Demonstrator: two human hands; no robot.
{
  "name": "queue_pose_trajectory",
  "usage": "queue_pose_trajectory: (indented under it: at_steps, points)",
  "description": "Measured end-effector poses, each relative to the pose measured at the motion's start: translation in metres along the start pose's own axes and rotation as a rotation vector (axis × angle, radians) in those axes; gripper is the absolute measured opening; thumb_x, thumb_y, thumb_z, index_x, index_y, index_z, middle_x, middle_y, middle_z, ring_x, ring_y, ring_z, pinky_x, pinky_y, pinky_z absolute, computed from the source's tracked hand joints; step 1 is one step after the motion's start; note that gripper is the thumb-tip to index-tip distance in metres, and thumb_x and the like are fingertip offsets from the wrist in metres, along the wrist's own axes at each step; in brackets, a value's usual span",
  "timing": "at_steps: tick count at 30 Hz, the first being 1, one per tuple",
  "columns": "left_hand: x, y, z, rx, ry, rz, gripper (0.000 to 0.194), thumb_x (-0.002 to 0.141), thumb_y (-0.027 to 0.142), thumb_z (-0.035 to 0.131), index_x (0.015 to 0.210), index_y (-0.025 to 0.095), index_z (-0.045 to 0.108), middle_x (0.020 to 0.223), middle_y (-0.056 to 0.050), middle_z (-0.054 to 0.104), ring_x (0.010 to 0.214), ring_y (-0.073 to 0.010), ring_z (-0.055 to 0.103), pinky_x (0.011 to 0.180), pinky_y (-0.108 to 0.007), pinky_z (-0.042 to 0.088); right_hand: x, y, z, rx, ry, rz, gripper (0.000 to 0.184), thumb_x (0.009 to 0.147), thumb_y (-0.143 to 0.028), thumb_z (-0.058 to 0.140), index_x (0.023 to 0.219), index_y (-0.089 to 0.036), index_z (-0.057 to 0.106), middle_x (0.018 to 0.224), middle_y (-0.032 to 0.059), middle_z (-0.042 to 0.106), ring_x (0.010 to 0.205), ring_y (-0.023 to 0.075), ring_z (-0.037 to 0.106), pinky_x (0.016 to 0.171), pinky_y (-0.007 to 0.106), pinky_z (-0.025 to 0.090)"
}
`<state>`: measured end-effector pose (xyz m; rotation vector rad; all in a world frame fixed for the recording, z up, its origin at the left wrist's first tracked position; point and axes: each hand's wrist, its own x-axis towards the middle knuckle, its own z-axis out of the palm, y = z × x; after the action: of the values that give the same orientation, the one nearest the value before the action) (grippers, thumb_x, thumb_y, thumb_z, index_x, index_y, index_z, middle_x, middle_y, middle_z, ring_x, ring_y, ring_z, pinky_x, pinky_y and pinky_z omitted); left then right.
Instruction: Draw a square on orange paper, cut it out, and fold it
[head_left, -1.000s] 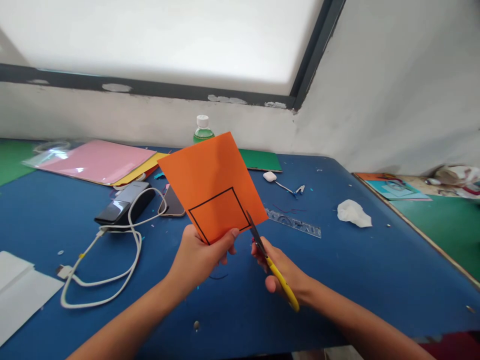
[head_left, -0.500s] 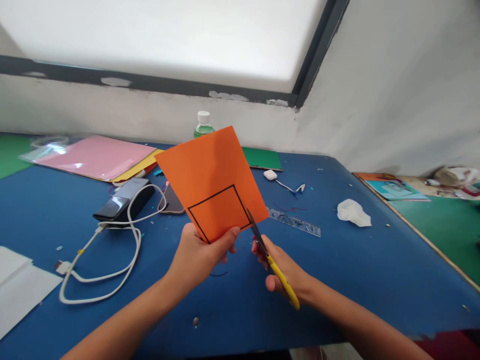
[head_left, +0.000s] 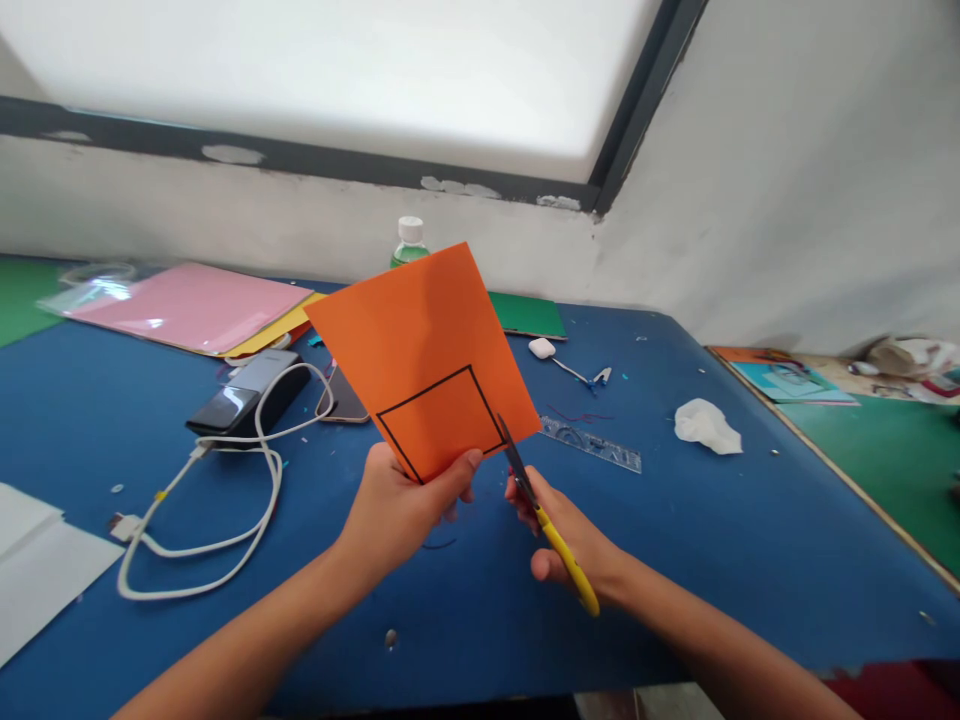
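Note:
My left hand (head_left: 397, 510) pinches the lower corner of an orange paper sheet (head_left: 420, 350) held up over the blue table (head_left: 675, 560). A black square outline (head_left: 442, 420) is drawn on the sheet's lower part. My right hand (head_left: 570, 540) grips yellow-handled scissors (head_left: 544, 520). Their dark blades touch the sheet's lower right edge, beside the square's corner.
A power bank (head_left: 244, 395) with a white cable (head_left: 217, 500) and a phone (head_left: 341, 400) lie to the left. Pink and yellow sheets (head_left: 187, 305) sit far left, white paper (head_left: 37, 560) near left. A clear ruler (head_left: 592, 445), crumpled tissue (head_left: 705, 425), earbud case (head_left: 541, 348), green card (head_left: 525, 315) and bottle (head_left: 409, 240) lie behind.
The orange sheet and both hands have risen slightly in view and the camera has tilted a little. The scissors stay at the same edge of the sheet.

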<state>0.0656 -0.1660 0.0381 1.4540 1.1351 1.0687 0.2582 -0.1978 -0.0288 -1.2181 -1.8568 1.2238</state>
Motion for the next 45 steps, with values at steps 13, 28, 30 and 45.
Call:
queue_pose_trajectory:
  at_steps: [13,28,30,45]
  points:
    - [0.000,0.002,0.002,-0.030,0.008,-0.028,0.025,0.068,0.026,0.062,0.045,0.016,0.056,0.039,0.001,0.055,0.031,-0.0085,0.046,0.030,-0.017,0.035,0.001,0.006,0.001,0.013,0.005,-0.003,0.082,0.047,-0.089,0.039,0.092,-0.020,0.042,0.081,0.0012,0.046,0.066,0.0136,0.039,0.056,0.024,0.036]
    - [0.001,0.002,0.002,-0.068,-0.004,-0.033,0.024,0.070,0.024,0.062,0.047,0.016,0.057,0.040,0.002,0.055,0.030,-0.0078,0.048,0.030,-0.015,0.035,0.003,0.005,0.000,0.088,0.022,-0.010,0.069,0.050,-0.084,0.046,0.076,-0.020,0.041,0.063,-0.0044,0.039,0.055,0.0101,0.031,0.048,0.023,0.028]
    - [0.000,0.001,0.002,-0.062,-0.002,-0.041,0.024,0.070,0.024,0.061,0.047,0.016,0.056,0.040,0.002,0.055,0.031,-0.0079,0.048,0.030,-0.015,0.036,0.003,0.005,0.001,0.086,0.032,-0.016,0.069,0.049,-0.085,0.046,0.075,-0.020,0.040,0.063,-0.0043,0.039,0.054,0.0102,0.032,0.048,0.023,0.028]
    - [-0.002,0.001,0.002,-0.051,-0.026,-0.063,0.027,0.071,0.029,0.060,0.049,0.014,0.056,0.041,0.001,0.055,0.033,-0.0071,0.047,0.032,-0.015,0.037,0.004,0.001,0.003,0.000,0.099,-0.059,0.063,0.063,-0.083,0.039,0.067,-0.020,0.039,0.057,-0.0044,0.040,0.050,0.0093,0.032,0.046,0.022,0.028]
